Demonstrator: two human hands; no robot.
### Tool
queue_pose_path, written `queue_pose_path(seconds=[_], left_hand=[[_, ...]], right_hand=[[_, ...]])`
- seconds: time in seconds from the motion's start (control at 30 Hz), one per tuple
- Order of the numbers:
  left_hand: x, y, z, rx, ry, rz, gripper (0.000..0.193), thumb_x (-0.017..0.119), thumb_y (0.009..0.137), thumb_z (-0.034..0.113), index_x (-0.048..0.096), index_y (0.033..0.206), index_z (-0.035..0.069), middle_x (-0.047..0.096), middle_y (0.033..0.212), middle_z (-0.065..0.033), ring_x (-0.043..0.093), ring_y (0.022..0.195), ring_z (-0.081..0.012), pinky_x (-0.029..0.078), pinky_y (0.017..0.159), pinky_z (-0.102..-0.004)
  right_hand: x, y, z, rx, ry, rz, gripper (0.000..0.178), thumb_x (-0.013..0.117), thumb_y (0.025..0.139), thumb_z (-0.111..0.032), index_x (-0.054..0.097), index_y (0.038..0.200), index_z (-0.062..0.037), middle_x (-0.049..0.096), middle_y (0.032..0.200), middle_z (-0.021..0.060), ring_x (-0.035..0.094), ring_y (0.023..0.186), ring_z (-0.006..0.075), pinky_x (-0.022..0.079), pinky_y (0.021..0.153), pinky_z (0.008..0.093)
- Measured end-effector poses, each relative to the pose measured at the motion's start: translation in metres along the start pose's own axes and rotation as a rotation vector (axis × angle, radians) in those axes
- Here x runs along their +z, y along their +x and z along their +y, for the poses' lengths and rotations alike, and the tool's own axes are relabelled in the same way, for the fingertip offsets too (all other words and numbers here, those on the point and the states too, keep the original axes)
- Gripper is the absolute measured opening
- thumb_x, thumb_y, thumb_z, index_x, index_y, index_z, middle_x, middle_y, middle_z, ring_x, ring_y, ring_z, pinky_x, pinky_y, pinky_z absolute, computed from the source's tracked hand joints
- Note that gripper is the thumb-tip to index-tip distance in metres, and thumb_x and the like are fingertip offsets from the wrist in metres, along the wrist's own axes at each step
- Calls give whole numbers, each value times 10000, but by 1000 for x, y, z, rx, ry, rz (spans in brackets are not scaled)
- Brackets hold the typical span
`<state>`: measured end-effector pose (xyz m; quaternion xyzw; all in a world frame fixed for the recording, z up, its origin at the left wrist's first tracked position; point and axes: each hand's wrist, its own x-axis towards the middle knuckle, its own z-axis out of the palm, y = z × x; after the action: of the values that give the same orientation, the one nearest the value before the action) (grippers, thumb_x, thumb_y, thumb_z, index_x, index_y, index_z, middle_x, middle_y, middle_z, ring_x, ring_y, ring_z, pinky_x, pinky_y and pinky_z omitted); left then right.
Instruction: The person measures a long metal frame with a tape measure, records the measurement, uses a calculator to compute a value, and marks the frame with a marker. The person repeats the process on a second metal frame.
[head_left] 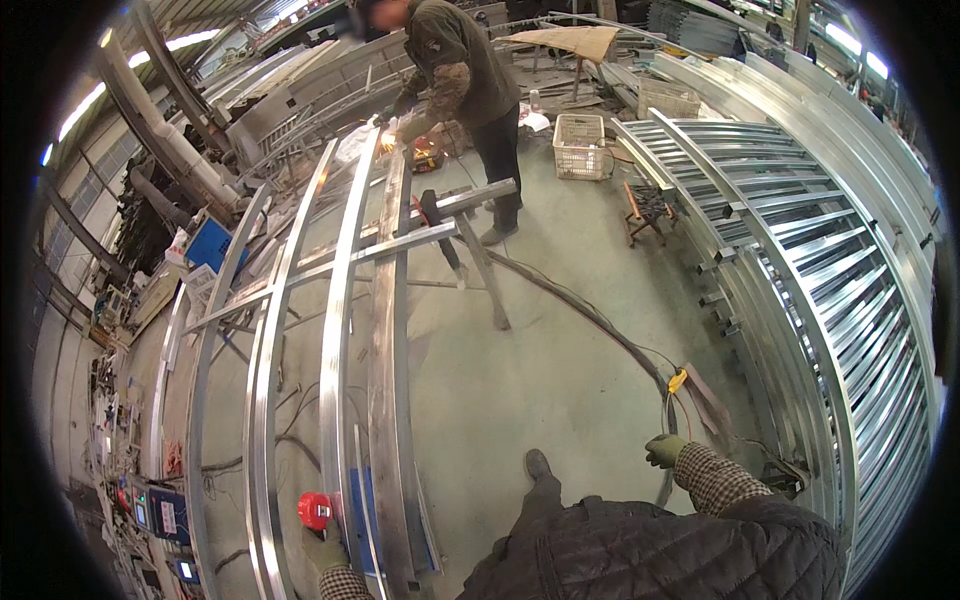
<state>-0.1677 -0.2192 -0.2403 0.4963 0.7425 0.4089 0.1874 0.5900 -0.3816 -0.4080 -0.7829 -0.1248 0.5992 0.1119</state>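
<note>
My left hand (326,551), in a greenish glove, is at the lower left, closed on a red tape measure (315,510). The tape measure's rounded case lies against a long, shiny metal tube (333,400); the glove's fingers are partly hidden beneath it. Right of it runs a duller, wider metal bar (388,400). My right hand (664,451), also gloved, hangs out to the right above the floor with its fingers curled in. Nothing shows in that hand. Close to it are a thick dark cable (620,340) and a yellow handle-like piece (678,381).
Several long tubes rest across a metal trestle (480,270). At its far end a co-worker (465,70) bends over the tubes, with a bright orange glow at the hands. Welded metal frames (820,240) are stacked on the right. Behind stands a white plastic crate (579,147).
</note>
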Motion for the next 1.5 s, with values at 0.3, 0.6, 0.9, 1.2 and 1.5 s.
queue_pose_path(seconds=[0.3, 0.6, 0.9, 1.2, 1.5], left_hand=[[123, 125, 85, 90, 108, -10, 557, 832, 922, 229, 635, 1367, -41, 713, 1272, -189, 702, 1148, -299, 546, 1012, -406], [238, 230, 150, 80, 56, -146, 550, 814, 944, 279, 647, 1359, -41, 722, 1271, -200, 701, 1151, -294, 545, 1005, -413], [384, 289, 263, 250, 168, -182, 570, 815, 944, 272, 631, 1385, -38, 717, 1291, -195, 698, 1156, -292, 540, 1015, -407], [485, 319, 338, 288, 228, -221, 591, 816, 943, 264, 615, 1411, -36, 712, 1311, -190, 696, 1162, -289, 536, 1025, -401], [519, 348, 361, 287, 238, -231, 613, 817, 943, 256, 599, 1437, -33, 707, 1331, -185, 693, 1167, -286, 532, 1034, -394]], right_hand=[[7, 30, -62, 75, 134, -21, 512, 557, 1098, -325, 549, 1512, -23, 725, 1378, 155, 726, 1183, 286, 595, 980, 463], [-7, 56, -92, 52, 183, 5, 508, 553, 1080, -330, 564, 1481, -18, 743, 1339, 176, 746, 1154, 307, 611, 955, 470], [-61, 141, -110, 144, 181, -6, 499, 558, 1066, -356, 624, 1426, -17, 775, 1288, 148, 771, 1080, 280, 619, 858, 445], [-140, 175, -196, -25, 93, 98, 491, 570, 1040, -430, 761, 1236, -23, 808, 1131, 129, 765, 975, 251, 594, 877, 442], [-149, 186, -208, 82, 72, 25, 494, 576, 1038, -408, 738, 1298, -20, 808, 1189, 103, 768, 968, 243, 606, 840, 445]])
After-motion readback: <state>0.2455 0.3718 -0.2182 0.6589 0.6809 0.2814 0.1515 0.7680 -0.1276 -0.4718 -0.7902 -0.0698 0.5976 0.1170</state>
